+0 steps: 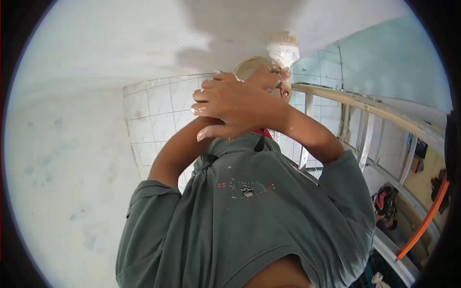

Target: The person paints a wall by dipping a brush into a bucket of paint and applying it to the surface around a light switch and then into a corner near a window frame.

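My left hand (267, 78) is reached forward, its fingers closed round the handle of a wide paint brush (284, 54). White paint covers the brush head, and its bristles point away from me. Just beyond my left hand shows part of the round rim of a container (250, 63); whether that hand also touches it is unclear. My right hand (229, 103) lies back up across my left forearm and wrist, hiding them, with its fingers and thumb apart. White paint marks its fingertips.
A pale wall (120, 48) stands in front, with white tiles (163, 105) below it. A ladder-like metal frame (367, 134) runs along the right, topped by a paint-marked rail (355, 98). An orange strip (427, 221) and dark items lie lower right.
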The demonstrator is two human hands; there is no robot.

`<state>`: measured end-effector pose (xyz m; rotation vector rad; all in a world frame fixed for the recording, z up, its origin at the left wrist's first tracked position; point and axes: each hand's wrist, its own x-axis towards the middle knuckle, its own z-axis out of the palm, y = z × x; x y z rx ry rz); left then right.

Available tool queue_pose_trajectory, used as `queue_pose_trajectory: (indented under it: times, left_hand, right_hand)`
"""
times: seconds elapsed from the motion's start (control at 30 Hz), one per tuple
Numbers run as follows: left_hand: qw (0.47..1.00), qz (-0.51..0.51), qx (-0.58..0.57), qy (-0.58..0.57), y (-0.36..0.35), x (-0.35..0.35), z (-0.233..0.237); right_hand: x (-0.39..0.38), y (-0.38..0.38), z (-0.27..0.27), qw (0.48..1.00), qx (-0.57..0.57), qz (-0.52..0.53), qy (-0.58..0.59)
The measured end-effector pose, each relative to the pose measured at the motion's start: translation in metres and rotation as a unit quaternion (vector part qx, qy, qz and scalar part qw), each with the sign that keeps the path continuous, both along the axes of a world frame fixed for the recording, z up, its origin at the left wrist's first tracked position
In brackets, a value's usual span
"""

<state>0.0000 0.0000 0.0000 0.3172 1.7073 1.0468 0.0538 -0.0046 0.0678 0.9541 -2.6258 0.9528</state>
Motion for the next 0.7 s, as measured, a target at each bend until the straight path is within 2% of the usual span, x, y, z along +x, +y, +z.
queue_pose_trajectory:
  times: [0.07, 0.1, 0.13, 0.17, 0.23, 0.3, 0.37, 0.43, 0.47, 0.5, 0.57, 0.6, 0.63, 0.67, 0.7]
  left_hand:
    - [0.997, 0.006, -0.08, 0.019, -0.017, 0.011, 0.014]
    - [0.99, 0.003, -0.135, 0.029, -0.032, 0.008, 0.02]
    - [0.993, 0.028, -0.112, -0.005, -0.048, 0.02, 0.013]
    - [0.997, 0.053, -0.029, -0.052, -0.04, 0.036, -0.003]
    - [0.983, 0.101, 0.098, -0.121, -0.043, 0.05, -0.022]
    - [0.971, 0.107, 0.171, -0.131, -0.042, 0.052, -0.016]
    - [0.967, 0.177, 0.134, -0.123, -0.049, 0.06, -0.003]
    - [0.964, 0.164, 0.171, -0.122, -0.066, 0.067, -0.004]
    - [0.957, 0.164, 0.201, -0.128, -0.067, 0.068, -0.003]
    - [0.956, 0.158, 0.217, -0.121, -0.067, 0.069, 0.005]
    - [0.964, 0.18, 0.138, -0.141, -0.063, 0.07, 0.025]
    - [0.966, 0.169, 0.158, -0.114, -0.062, 0.067, 0.024]
    - [0.968, 0.155, 0.178, -0.087, -0.062, 0.063, 0.017]
    - [0.966, 0.14, 0.202, -0.079, -0.059, 0.06, 0.005]
    - [0.964, 0.125, 0.224, -0.073, -0.057, 0.054, -0.002]
  right_hand:
    - [0.012, -0.001, 0.002, 0.996, -0.009, -0.037, 0.086]
    - [0.012, 0.005, 0.005, 0.993, -0.064, -0.045, 0.093]
    - [0.026, 0.012, 0.003, 0.979, -0.101, -0.143, 0.107]
    - [0.044, 0.037, 0.003, 0.962, -0.072, -0.234, 0.12]
    - [0.077, 0.055, 0.002, 0.895, -0.098, -0.435, -0.003]
    - [0.101, 0.057, -0.009, 0.828, -0.113, -0.543, -0.082]
    - [0.121, 0.053, -0.029, 0.772, -0.177, -0.556, -0.251]
    - [0.136, 0.03, -0.054, 0.727, -0.361, -0.487, -0.323]
    - [0.135, 0.028, -0.056, 0.734, -0.356, -0.491, -0.305]
    - [0.13, 0.024, -0.057, 0.734, -0.398, -0.449, -0.318]
    - [0.118, 0.019, -0.056, 0.726, -0.465, -0.395, -0.317]
    - [0.113, 0.019, -0.055, 0.719, -0.491, -0.388, -0.304]
    - [0.109, 0.021, -0.061, 0.709, -0.482, -0.387, -0.338]
    - [0.107, 0.021, -0.047, 0.74, -0.484, -0.381, -0.268]
    - [0.105, 0.021, -0.054, 0.736, -0.513, -0.376, -0.234]
